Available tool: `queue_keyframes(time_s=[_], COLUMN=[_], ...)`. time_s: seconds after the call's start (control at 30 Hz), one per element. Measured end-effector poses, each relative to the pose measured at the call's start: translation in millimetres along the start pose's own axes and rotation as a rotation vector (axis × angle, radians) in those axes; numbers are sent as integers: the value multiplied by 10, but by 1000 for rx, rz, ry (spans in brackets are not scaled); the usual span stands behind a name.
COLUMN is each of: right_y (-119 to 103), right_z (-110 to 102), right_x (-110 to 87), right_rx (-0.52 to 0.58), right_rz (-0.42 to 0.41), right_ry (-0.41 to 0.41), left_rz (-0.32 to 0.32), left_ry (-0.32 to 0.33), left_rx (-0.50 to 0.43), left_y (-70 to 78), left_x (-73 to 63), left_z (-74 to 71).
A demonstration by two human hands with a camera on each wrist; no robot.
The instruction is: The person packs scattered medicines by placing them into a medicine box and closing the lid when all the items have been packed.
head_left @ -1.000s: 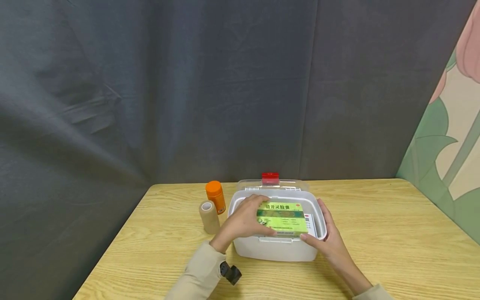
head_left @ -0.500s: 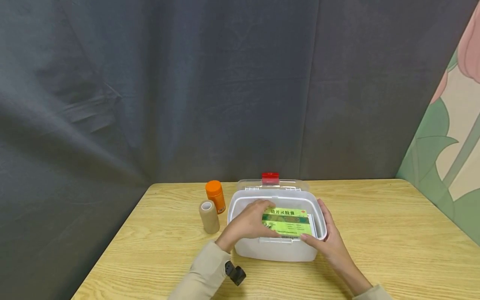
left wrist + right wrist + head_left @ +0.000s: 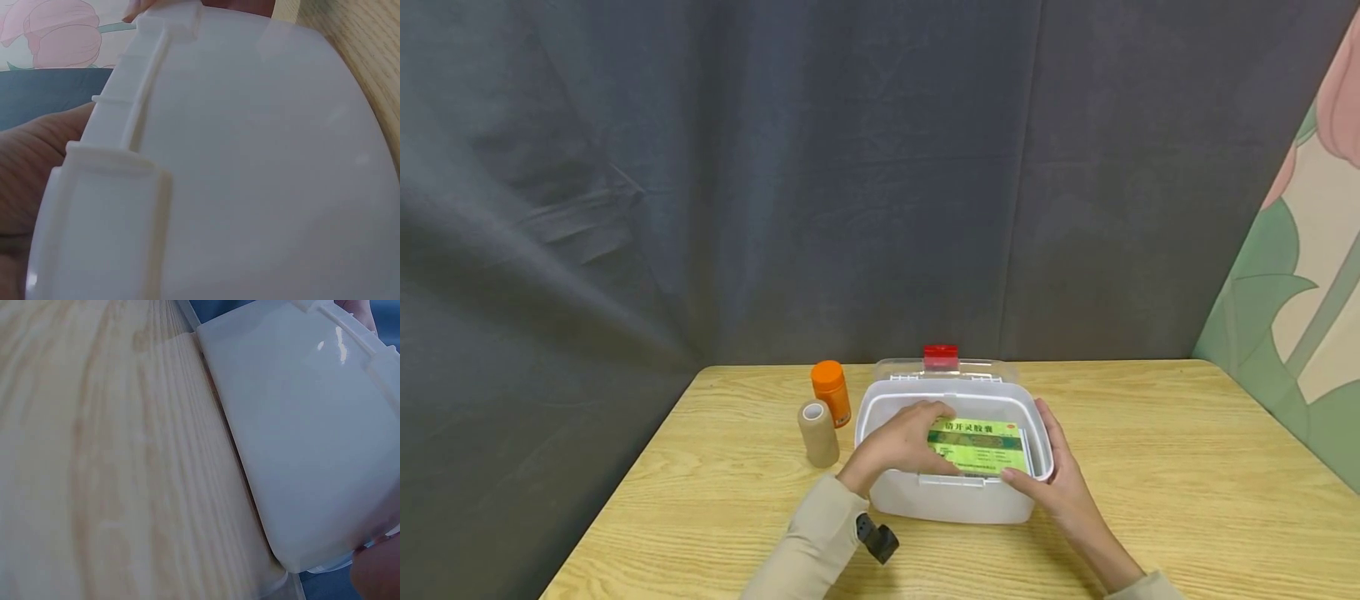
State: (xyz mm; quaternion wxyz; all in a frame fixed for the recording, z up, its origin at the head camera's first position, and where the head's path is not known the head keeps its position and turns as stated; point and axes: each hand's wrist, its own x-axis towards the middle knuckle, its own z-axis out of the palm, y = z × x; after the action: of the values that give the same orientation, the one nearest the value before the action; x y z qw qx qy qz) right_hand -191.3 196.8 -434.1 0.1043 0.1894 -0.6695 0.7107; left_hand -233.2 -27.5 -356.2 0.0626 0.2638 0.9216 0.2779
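A green medicine box [image 3: 981, 447] with Chinese lettering lies in the white plastic storage box [image 3: 951, 502], on top of a white packet at its right edge. My left hand [image 3: 908, 440] reaches over the rim and holds the medicine box by its left end, thumb at the near side and fingers at the far side. With my right hand [image 3: 1060, 483] I grip the storage box at its right front corner, thumb over the rim. The storage box wall fills much of the left wrist view, with part of my left hand [image 3: 31, 169] behind it.
Left of the storage box stand a tan bandage roll [image 3: 819, 437] and an orange bottle [image 3: 831, 392]. A clear lid with a red latch [image 3: 941, 357] hangs back behind the storage box. All sit on a wooden table [image 3: 1150, 450] before a dark curtain [image 3: 850, 183].
My left hand has moved right and down into the storage box with the medicine box, which now lies lower and further right. The right hand has stayed at the rim.
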Motion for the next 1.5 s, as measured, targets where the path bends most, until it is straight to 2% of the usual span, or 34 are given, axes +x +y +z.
queue_keyframes(time_s=[0.27, 0.57, 0.77, 1.1, 1.5], right_y=[-1, -20, -22, -12, -23], right_z=[8, -2, -10, -4, -17], right_x=[2, 10, 17, 10, 25], right_rx=[5, -39, -36, 15, -17], right_rz=[-4, 6, 15, -19, 14], right_ry=[-12, 6, -4, -17, -22], left_rz=[0, 21, 7, -24, -55], left_ry=[-3, 2, 16, 27, 8], left_rx=[-3, -15, -25, -41, -60], left_y=[6, 45, 62, 129, 122], left_x=[26, 74, 85, 84, 74], left_z=[21, 53, 64, 85, 75])
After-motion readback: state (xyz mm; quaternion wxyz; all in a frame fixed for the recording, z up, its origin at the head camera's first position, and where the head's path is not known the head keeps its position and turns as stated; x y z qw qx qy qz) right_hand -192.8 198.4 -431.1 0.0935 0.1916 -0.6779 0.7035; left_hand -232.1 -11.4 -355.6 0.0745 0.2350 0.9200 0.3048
